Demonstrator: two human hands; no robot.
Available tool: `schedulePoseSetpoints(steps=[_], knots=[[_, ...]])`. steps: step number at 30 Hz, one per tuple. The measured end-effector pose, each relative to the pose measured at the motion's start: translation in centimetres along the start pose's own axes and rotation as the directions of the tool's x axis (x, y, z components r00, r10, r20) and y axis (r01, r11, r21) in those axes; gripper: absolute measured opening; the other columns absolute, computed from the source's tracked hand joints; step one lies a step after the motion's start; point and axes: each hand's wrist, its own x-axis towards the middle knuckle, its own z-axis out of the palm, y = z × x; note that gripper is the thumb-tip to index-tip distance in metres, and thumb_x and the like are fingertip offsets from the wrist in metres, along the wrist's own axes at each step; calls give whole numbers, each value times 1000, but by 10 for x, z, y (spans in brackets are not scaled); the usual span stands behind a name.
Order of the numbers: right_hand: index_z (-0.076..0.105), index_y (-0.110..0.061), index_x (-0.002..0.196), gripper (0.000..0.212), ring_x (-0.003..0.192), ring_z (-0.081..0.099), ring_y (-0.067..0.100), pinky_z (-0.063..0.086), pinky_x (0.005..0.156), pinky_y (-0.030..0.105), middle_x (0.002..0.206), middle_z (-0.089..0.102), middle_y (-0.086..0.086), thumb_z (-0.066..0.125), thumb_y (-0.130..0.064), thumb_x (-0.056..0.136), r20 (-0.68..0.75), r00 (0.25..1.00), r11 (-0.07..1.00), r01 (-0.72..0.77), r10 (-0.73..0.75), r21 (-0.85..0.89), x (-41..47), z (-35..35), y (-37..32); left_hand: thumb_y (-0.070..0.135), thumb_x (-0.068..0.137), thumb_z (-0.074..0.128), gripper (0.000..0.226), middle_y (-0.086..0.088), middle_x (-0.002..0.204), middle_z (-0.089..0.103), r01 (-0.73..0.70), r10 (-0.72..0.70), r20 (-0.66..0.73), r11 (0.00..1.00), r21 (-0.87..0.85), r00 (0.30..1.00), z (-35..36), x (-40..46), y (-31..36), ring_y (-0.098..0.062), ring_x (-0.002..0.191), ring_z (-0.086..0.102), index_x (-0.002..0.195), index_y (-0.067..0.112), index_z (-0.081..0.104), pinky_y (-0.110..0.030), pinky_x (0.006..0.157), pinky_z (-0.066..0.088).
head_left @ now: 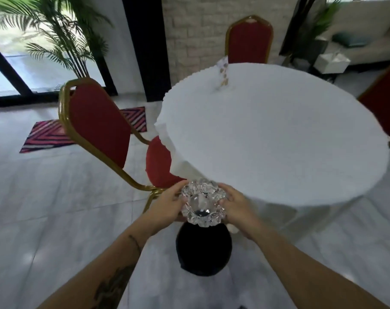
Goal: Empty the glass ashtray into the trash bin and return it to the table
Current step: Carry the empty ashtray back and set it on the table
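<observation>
The glass ashtray (pixel 202 202), clear with a scalloped rim, is held in the air between both hands. My left hand (pixel 168 204) grips its left side and my right hand (pixel 235 207) grips its right side. Directly below it on the floor stands the black trash bin (pixel 203 250), its top partly hidden by the ashtray. The round table with a white cloth (pixel 279 134) lies just beyond and to the right of the ashtray. A dark spot shows in the ashtray's bowl; I cannot tell if it is residue or the bin seen through the glass.
A red chair with a gold frame (pixel 98 123) stands left of the table, another (pixel 248 40) at the far side and a third (pixel 383 108) at the right. A small stand (pixel 223 73) sits on the table's far edge. A striped mat (pixel 55 134) lies on the tiled floor.
</observation>
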Motion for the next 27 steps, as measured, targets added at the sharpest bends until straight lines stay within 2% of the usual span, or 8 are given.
schedulePoseSetpoints(steps=[4, 7, 9, 12, 14, 18, 21, 27], knots=[[65, -52, 115, 55, 78, 71, 41, 59, 80, 68, 113, 71, 11, 46, -5, 95, -20, 999, 999, 49, -50, -13, -2, -13, -33, 11, 103, 47, 46, -16, 88, 55, -43, 43, -7, 999, 12, 999, -4, 4, 32, -28, 84, 55, 141, 36, 47, -37, 76, 64], [57, -39, 133, 51, 95, 73, 45, 60, 80, 65, 111, 71, 13, 43, -7, 96, -29, 997, 997, 69, -70, -35, 7, -27, -47, 7, 102, 46, 42, -4, 71, 64, -52, 52, 4, 998, -27, 999, -1, 15, 49, -15, 69, 62, 137, 30, 50, -30, 71, 64], [54, -41, 132, 50, 88, 74, 40, 60, 80, 65, 107, 71, 17, 44, -8, 96, -33, 998, 997, 59, -60, -42, 17, -36, -52, 3, 102, 46, 40, 11, 62, 72, -65, 65, 3, 997, -52, 998, 5, 26, 58, -5, 59, 70, 118, 38, 54, -28, 68, 63], [52, -37, 131, 45, 86, 73, 30, 62, 82, 60, 104, 71, 14, 46, -8, 97, -48, 998, 998, 46, -48, -38, 37, -54, -61, 1, 98, 51, 45, 1, 84, 80, -38, 35, -41, 997, -62, 999, 18, 48, 71, -21, 82, 78, 109, 43, 60, -43, 77, 64], [54, -33, 131, 42, 88, 73, 33, 64, 81, 56, 108, 69, 13, 46, -8, 98, -47, 998, 999, 32, -33, -32, 56, -71, -69, 1, 97, 51, 48, -14, 96, 79, -9, 5, -50, 996, -90, 999, 28, 70, 81, -33, 89, 74, 125, 39, 58, -50, 81, 62], [58, -33, 125, 40, 95, 73, 36, 67, 72, 45, 113, 67, 13, 45, -6, 98, -51, 999, 999, 7, -9, -51, 99, -107, -82, 2, 97, 48, 51, -22, 100, 72, 31, -37, -69, 996, -88, 997, 50, 122, 100, -28, 79, 64, 137, 33, 51, -37, 70, 62], [62, -32, 124, 41, 92, 74, 33, 66, 74, 47, 106, 70, 10, 47, -6, 95, -67, 998, 998, 1, -5, -71, 135, -130, -84, 0, 92, 47, 57, -14, 103, 73, 56, -62, -74, 995, -82, 995, 69, 160, 112, -29, 83, 69, 138, 33, 52, -46, 82, 62], [61, -29, 137, 53, 90, 75, 34, 65, 80, 52, 106, 69, 8, 46, -4, 92, -105, 994, 992, -52, 40, -114, 192, -165, -76, -7, 89, 47, 51, -6, 88, 69, 108, -114, -70, 990, -95, 991, 106, 214, 135, -27, 78, 57, 96, 42, 59, -39, 72, 45]])
